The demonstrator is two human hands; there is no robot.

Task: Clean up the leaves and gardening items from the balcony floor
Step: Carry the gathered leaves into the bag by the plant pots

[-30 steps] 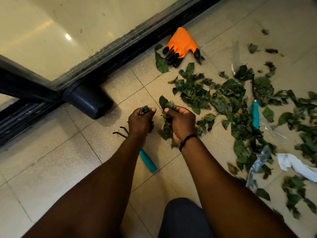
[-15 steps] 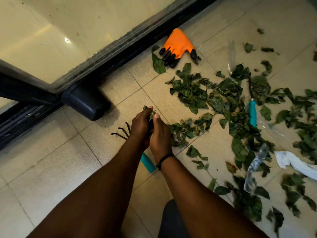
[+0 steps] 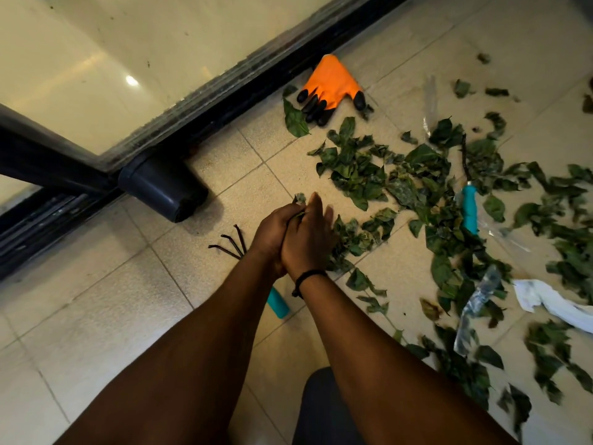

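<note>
Beige tiled floor [image 3: 96,309] beside a dark door track [image 3: 224,91]. Your left hand [image 3: 272,232] and right hand [image 3: 308,242] press together, clasping leaves [image 3: 300,198]; more leaves [image 3: 401,187] scattered right. Dark pot [image 3: 163,187] lies tipped, contents unseen.

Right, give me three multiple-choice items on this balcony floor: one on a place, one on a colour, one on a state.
1. Where does the orange glove lie?
A. by the dark door track
B. under the white cloth
C. on the person's hand

2. What colour is the handle of the tool lying among the scattered leaves?
A. red
B. teal
C. yellow

3. How do the left hand and right hand stand?
A. spread far apart
B. flat on the tiles
C. pressed together around some leaves

Answers: 1 A, the glove sits beside the track; 2 B, the handle is teal; 3 C, leaf tips poke out between the joined hands.
</note>
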